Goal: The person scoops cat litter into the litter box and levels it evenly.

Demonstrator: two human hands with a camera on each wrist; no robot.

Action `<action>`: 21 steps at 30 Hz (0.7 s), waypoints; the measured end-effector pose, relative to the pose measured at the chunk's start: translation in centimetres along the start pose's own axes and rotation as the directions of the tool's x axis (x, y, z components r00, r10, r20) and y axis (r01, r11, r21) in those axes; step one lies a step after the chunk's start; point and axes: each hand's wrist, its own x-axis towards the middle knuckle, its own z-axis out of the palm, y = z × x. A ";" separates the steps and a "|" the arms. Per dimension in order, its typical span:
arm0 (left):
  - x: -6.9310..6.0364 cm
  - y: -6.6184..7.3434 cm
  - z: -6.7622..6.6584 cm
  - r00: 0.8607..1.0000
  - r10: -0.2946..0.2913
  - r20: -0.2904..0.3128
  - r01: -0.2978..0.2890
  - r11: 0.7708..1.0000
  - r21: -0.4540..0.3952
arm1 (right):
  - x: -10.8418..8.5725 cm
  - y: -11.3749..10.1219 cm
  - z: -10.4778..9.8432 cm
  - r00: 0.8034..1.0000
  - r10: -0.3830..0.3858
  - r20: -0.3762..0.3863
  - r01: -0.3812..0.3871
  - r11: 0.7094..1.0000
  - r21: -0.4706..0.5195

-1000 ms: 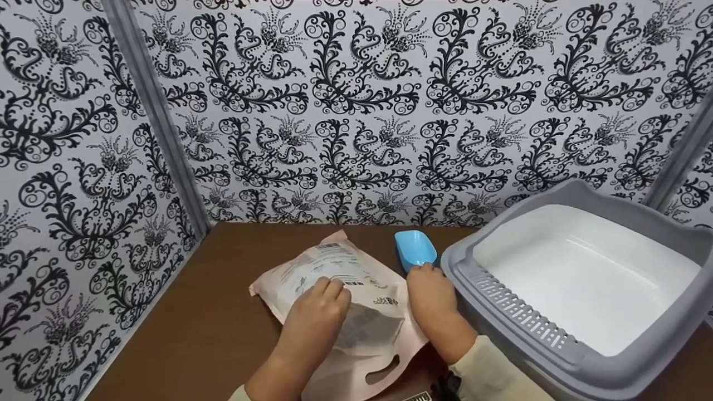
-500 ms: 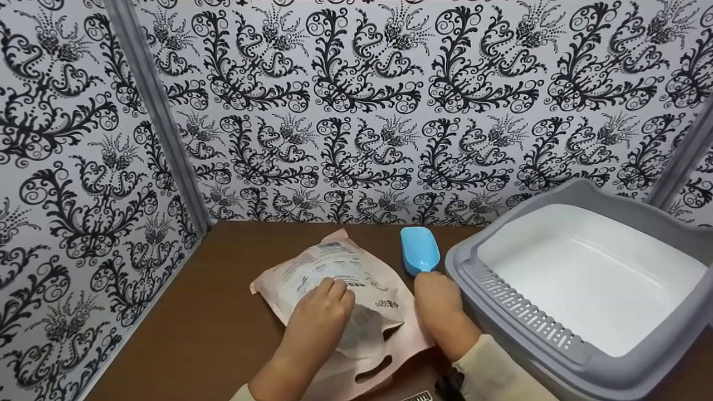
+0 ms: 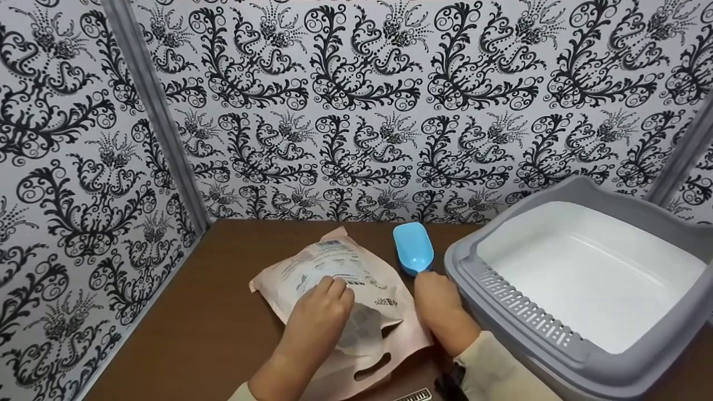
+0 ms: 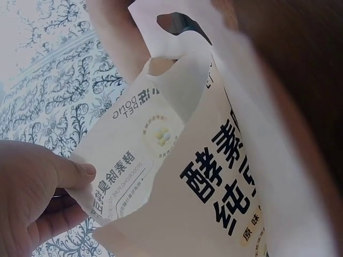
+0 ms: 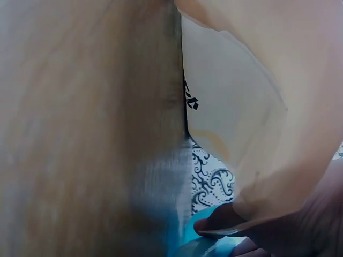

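Note:
A pale pink printed litter bag (image 3: 384,289) lies on the brown table, its handle slot toward the front. My left hand (image 3: 320,312) pinches the edge of its upper layer; in the left wrist view the thumb (image 4: 75,172) lies on the printed film, held away from the other layer. Against the bag's right side, my right hand (image 3: 438,303) grips a blue scoop (image 3: 413,246) near its handle, which the hand mostly hides. In the right wrist view the bag (image 5: 236,85) comes down to the fingers; whether they also pinch it is unclear.
A grey litter box (image 3: 607,379) with a white inside and slotted front ledge stands just right of my right hand. Patterned wall panels (image 3: 362,111) rise behind the table (image 3: 184,301). A metal slotted strip (image 3: 418,395) shows at the front edge.
The scoop and right hand have shifted slightly, and the scoop's bowl has tilted. A dark gap has opened between the bag's layers above the handle slot. My left hand stays nearly still.

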 end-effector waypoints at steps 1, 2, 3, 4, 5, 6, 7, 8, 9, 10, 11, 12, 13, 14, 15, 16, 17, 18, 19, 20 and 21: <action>0.0 0.0 0.0 1.000 -0.001 0.001 0.001 1.000 -0.003 | 0.0 0.0 0.1 1.000 -0.001 0.002 0.001 1.000 0.002; 0.0 0.0 0.0 1.000 -0.002 0.003 0.002 1.000 -0.004 | 0.1 0.0 0.1 1.000 -0.001 0.003 0.001 1.000 0.003; 0.0 0.0 0.0 1.000 -0.003 0.004 0.003 1.000 -0.007 | 0.1 0.1 0.2 1.000 -0.002 0.002 0.002 1.000 0.002; 0.0 0.0 0.0 1.000 -0.004 0.005 0.004 1.000 -0.008 | 0.0 0.1 0.2 1.000 -0.003 0.000 0.003 1.000 0.002; 0.0 0.0 0.0 1.000 -0.005 0.005 0.005 1.000 -0.011 | 0.0 0.0 0.2 1.000 -0.004 -0.002 0.004 1.000 0.001; 0.0 0.0 0.0 1.000 -0.006 0.006 0.006 1.000 -0.015 | 0.0 0.0 0.2 1.000 -0.006 -0.007 0.006 1.000 -0.002; 0.0 0.0 0.0 1.000 -0.006 0.008 0.006 1.000 -0.019 | -0.1 0.0 0.2 1.000 -0.004 -0.009 0.004 1.000 -0.005; 0.1 0.0 0.1 1.000 -0.005 0.008 0.005 1.000 -0.021 | -0.1 0.0 0.1 1.000 -0.002 -0.008 0.002 1.000 -0.009; 0.2 0.0 0.1 1.000 -0.003 0.008 0.004 1.000 -0.023 | -0.2 0.0 0.0 1.000 -0.002 -0.009 0.001 1.000 -0.016; 0.2 0.0 0.2 1.000 -0.001 0.004 0.001 1.000 -0.022 | -0.2 0.0 0.0 1.000 0.002 -0.006 -0.003 1.000 -0.021; 0.3 0.0 0.3 1.000 0.000 -0.002 0.000 1.000 -0.023 | -0.3 0.0 -0.1 1.000 0.006 -0.022 -0.007 1.000 -0.022; 0.3 0.0 0.3 1.000 0.001 -0.009 -0.001 1.000 -0.022 | -0.3 -0.1 -0.2 0.999 0.010 -0.042 -0.011 1.000 -0.023; 0.3 0.0 0.4 1.000 0.004 -0.017 -0.004 1.000 -0.019 | -0.4 -0.1 -0.2 0.998 0.013 -0.064 -0.015 1.000 -0.027; 0.4 0.0 0.5 1.000 0.005 -0.029 -0.006 1.000 -0.017 | -0.5 -0.2 -0.2 0.995 0.014 -0.097 -0.017 0.999 -0.033; 0.4 0.0 0.5 0.999 0.007 -0.038 -0.008 1.000 -0.017 | -0.6 -0.3 -0.3 0.991 0.015 -0.133 -0.020 0.999 -0.040; 0.3 0.0 0.5 0.999 0.007 -0.043 -0.008 1.000 -0.018 | -0.6 -0.5 -0.4 0.984 0.013 -0.176 -0.022 0.999 -0.049; 0.3 0.0 0.5 0.999 0.008 -0.047 -0.009 1.000 -0.020 | -0.7 -0.7 -0.4 0.974 0.008 -0.227 -0.022 0.998 -0.060; 0.2 -0.1 0.5 0.999 0.009 -0.048 -0.010 1.000 -0.023 | -0.8 -0.9 -0.5 0.965 0.003 -0.262 -0.024 0.997 -0.077; 0.1 -0.1 0.4 0.999 0.007 -0.047 -0.008 1.000 -0.028 | -0.9 -1.1 -0.6 0.958 -0.001 -0.286 -0.026 0.996 -0.089; 0.0 -0.2 0.4 0.999 0.005 -0.046 -0.006 0.999 -0.034 | -1.0 -1.4 -0.8 0.950 -0.006 -0.313 -0.027 0.995 -0.099; -0.2 -0.3 0.3 0.999 0.001 -0.038 -0.003 0.999 -0.043 | -1.1 -1.7 -1.0 0.942 -0.012 -0.335 -0.028 0.993 -0.114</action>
